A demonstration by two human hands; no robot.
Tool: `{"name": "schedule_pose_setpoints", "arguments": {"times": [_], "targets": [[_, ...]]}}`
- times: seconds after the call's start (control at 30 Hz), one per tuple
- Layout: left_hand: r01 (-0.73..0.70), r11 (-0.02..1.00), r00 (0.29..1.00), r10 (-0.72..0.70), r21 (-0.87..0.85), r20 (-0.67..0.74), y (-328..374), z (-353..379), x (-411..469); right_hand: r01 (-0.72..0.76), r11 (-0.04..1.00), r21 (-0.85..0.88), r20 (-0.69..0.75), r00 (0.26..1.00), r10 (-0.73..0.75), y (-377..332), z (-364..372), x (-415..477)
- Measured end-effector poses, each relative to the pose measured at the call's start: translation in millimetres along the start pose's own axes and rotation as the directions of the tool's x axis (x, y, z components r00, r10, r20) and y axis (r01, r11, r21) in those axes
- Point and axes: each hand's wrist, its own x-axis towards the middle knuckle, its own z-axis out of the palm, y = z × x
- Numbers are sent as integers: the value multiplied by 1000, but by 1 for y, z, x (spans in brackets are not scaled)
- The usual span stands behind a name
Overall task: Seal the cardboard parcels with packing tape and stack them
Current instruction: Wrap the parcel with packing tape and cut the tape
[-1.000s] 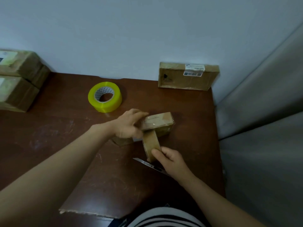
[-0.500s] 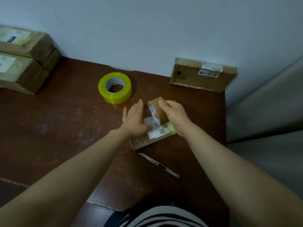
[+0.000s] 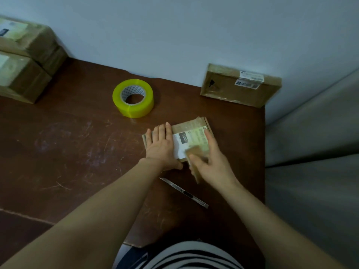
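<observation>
Small parcel (image 3: 191, 125), mid-table: left hand (image 3: 161, 145) lay flat, pinning it steady; right hand (image 3: 210, 166) gripped blurred brown tape (image 3: 194, 151) for sealing.

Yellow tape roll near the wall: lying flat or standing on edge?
Lying flat. The yellow tape roll rests on the table with its core hole facing up, printed inner core visible.

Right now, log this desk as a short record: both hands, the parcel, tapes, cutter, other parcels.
left hand: flat on the small parcel, pressing it to the table
right hand: grips a brown tape roll over the parcel; blurred
yellow tape roll: flat on the table behind the parcel
cutter: on the table, nearer the person
other parcels: flat parcel leaning on the wall; two parcels far left
</observation>
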Motion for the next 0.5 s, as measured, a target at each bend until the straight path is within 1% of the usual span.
{"name": "schedule_pose_setpoints", "arguments": {"times": [0.1,0.2,0.23,0.3,0.33,0.4,0.5], "targets": [[9,1000,1000,-9,11,0,0,-1,0,41,996,-75,31,999,-38,21,-1,-28],[10,1000,1000,-10,17,4,1,-2,-2,-6,959,-284,56,998,22,28,-1,-28],[8,1000,1000,-8,22,5,2,-3,-2,-11,928,-372,74,996,41,28,0,-24],[10,999,1000,-10,32,5,1,-3,-2,14,832,-555,103,993,52,26,4,-15],[11,999,1000,-11,33,5,0,-3,-1,23,789,-614,115,992,60,24,7,-11],[9,999,1000,-9,36,6,0,-2,-2,13,736,-676,136,985,107,20,13,-3],[2,999,1000,-3,46,7,0,-1,-2,-19,689,-725,147,972,182,12,19,10]]}}
